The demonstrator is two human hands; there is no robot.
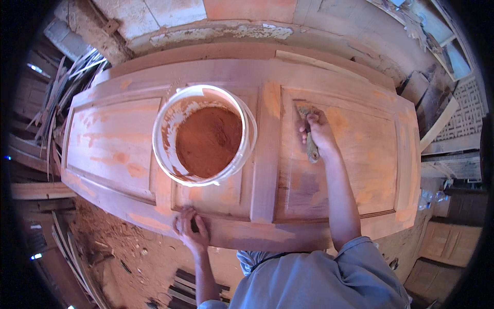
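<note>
A large panelled wooden door (265, 193) lies flat in front of me, blotched with orange-brown patches. My right hand (320, 131) is closed round a paintbrush (312, 149). Its bristles point away from me, by the upper left corner of the right panel, and its worn handle sticks out below my fingers. At the door's near edge, left of my body, my left hand (192, 230) has its fingers curled. A small dark spot shows between them, and I cannot make out what it is. A white bucket (160, 154) with reddish-brown powdery material (211, 141) inside stands on the door's middle panel.
Thin wood strips (51, 103) are heaped at the left. A pale wooden batten (319, 63) lies along the door's far side, before a wall (175, 10). Sawdust (118, 237) and dark slats (182, 286) cover the floor near me. Panelled wooden pieces (447, 242) stand at right.
</note>
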